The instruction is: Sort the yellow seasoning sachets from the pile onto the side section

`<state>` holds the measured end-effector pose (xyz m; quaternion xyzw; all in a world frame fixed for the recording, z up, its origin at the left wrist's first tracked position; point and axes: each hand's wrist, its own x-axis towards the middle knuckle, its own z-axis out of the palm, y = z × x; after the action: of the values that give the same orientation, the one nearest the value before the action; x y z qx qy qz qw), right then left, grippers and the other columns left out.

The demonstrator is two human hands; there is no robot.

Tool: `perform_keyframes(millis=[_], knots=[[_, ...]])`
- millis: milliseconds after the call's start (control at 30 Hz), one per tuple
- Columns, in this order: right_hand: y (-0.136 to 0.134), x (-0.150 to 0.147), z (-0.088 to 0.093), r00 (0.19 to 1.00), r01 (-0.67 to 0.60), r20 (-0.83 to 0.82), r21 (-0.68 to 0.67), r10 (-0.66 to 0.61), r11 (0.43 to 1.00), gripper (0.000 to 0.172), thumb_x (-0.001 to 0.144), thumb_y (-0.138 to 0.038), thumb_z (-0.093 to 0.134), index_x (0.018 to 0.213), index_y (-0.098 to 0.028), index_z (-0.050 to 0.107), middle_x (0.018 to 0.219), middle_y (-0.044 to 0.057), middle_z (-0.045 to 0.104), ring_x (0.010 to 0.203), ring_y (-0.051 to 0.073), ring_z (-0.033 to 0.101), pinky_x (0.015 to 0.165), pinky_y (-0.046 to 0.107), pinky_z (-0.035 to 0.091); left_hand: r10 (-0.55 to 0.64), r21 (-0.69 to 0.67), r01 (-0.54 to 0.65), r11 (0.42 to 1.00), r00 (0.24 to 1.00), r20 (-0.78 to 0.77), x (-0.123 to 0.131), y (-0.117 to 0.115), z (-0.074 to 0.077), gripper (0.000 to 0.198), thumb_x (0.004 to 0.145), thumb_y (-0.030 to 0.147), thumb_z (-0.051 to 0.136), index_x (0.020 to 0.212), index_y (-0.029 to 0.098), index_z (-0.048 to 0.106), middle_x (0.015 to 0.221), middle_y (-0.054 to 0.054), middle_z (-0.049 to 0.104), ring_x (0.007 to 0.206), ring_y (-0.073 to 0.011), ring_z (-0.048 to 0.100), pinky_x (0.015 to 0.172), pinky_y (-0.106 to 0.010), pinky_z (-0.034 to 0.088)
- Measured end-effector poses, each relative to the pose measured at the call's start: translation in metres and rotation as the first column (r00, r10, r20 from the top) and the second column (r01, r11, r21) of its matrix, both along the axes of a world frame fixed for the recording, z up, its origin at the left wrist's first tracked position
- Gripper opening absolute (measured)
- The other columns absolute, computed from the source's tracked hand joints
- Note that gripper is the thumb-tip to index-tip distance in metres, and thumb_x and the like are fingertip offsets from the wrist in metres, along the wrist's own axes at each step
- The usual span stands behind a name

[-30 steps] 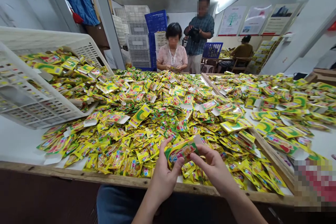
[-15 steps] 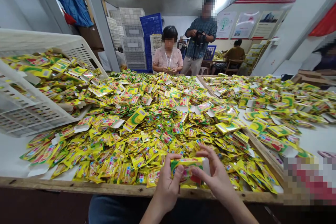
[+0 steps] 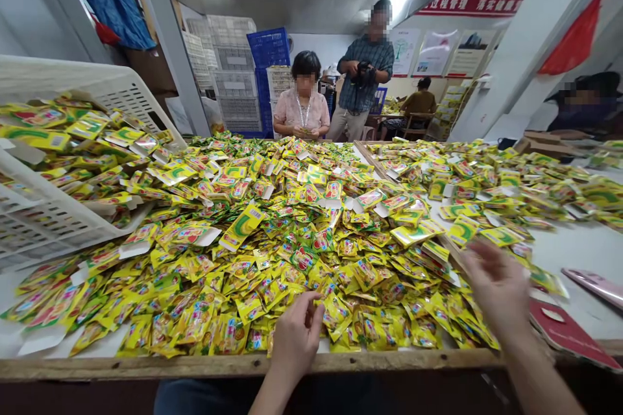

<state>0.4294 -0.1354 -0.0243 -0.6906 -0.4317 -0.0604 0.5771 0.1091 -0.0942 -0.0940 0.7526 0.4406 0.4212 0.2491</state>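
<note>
Yellow-and-green sachets (image 3: pixel 272 272) lay in a deep, loose heap across a white surface (image 3: pixel 579 253), which was edged at the front by a wooden rim (image 3: pixel 243 366). A thinner spread of the same sachets lay to the right, beyond a wooden strip (image 3: pixel 450 248). The left hand (image 3: pixel 296 331) was empty, with its fingers loosely curled, and it sat over the near edge of the heap, just behind the rim; whether it touched the sachets could not be told. The right hand (image 3: pixel 496 288), blurred in the view, was open with its fingers spread and held nothing. It was raised over the right margin of the heap, near a red card (image 3: pixel 567 334) and a pink card (image 3: pixel 596 286). At the left, a white plastic crate (image 3: pixel 48 201) lay tipped on its side, with its mouth toward the heap and sachets inside it. Across the surface sat a person in a pink blouse (image 3: pixel 302 110), both hands together at the surface edge. Behind that person stood a person in a checked shirt (image 3: pixel 363 97), holding a dark camera (image 3: pixel 364 74) at chest height. Stacked blue crates (image 3: pixel 267 48) rose at the back.
</note>
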Motion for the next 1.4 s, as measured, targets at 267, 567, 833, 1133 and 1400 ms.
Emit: perform_keyframes(millis=[267, 567, 833, 1133, 1400], knots=[[0.059, -0.086, -0.025, 0.682, -0.274, 0.296, -0.744, 0.668, 0.609, 0.066, 0.067, 0.000, 0.048, 0.129, -0.024, 0.053, 0.129, 0.010, 0.057, 0.131, 0.032, 0.037, 0.105, 0.055, 0.025, 0.218, 0.072, -0.209, 0.975, 0.850, -0.480, 0.011, 0.058, 0.043, 0.036, 0.086, 0.024, 0.049, 0.119, 0.013, 0.054, 0.113, -0.014, 0.059, 0.105, -0.0286, 0.053, 0.090, -0.041, 0.043], [0.050, -0.085, -0.014, 0.678, -0.373, 0.263, -0.682, 0.687, 0.629, 0.019, 0.080, -0.011, 0.049, 0.084, -0.019, 0.066, 0.086, 0.007, 0.063, 0.083, 0.020, 0.061, 0.075, 0.029, 0.047, 0.215, 0.009, -0.232, 0.973, 0.883, -0.417, 0.012, 0.077, 0.027, 0.041, 0.083, 0.015, 0.048, 0.123, 0.010, 0.050, 0.111, -0.018, 0.059, 0.102, -0.0311, 0.055, 0.086, -0.046, 0.043], [0.054, -0.132, -0.025, 0.663, -0.670, -0.483, -0.041, 0.572, 0.742, 0.041, 0.078, -0.055, 0.058, 0.096, -0.019, 0.057, 0.084, 0.005, 0.066, 0.077, 0.021, 0.063, 0.067, 0.032, 0.050, 0.111, -0.106, -0.100, 0.989, 0.989, 0.098, 0.018, 0.058, 0.030, 0.035, 0.094, 0.039, 0.032, 0.107, 0.015, 0.052, 0.083, -0.007, 0.064, 0.078, -0.0198, 0.064, 0.071, -0.032, 0.051], [0.054, -0.182, -0.042, 0.415, -0.745, -0.737, 0.060, 0.533, 0.664, 0.061, 0.058, -0.079, 0.057, 0.079, -0.022, 0.067, 0.089, 0.004, 0.067, 0.093, 0.024, 0.060, 0.083, 0.036, 0.049, 0.204, -0.210, -0.135, 0.968, 0.912, 0.356, 0.031, 0.044, -0.001, 0.044, 0.083, 0.057, 0.046, 0.099, 0.018, 0.056, 0.095, -0.011, 0.064, 0.097, -0.0267, 0.061, 0.082, -0.039, 0.050], [0.054, -0.184, -0.065, 0.233, -0.813, -0.733, 0.213, 0.639, 0.542, 0.052, 0.066, -0.062, 0.070, 0.095, -0.019, 0.063, 0.088, 0.004, 0.070, 0.085, 0.022, 0.066, 0.081, 0.036, 0.051, 0.190, -0.200, -0.138, 0.970, 0.944, 0.271, 0.031, 0.037, -0.015, 0.044, 0.083, 0.057, 0.039, 0.094, 0.019, 0.058, 0.096, -0.013, 0.063, 0.097, -0.0289, 0.060, 0.085, -0.045, 0.048]])
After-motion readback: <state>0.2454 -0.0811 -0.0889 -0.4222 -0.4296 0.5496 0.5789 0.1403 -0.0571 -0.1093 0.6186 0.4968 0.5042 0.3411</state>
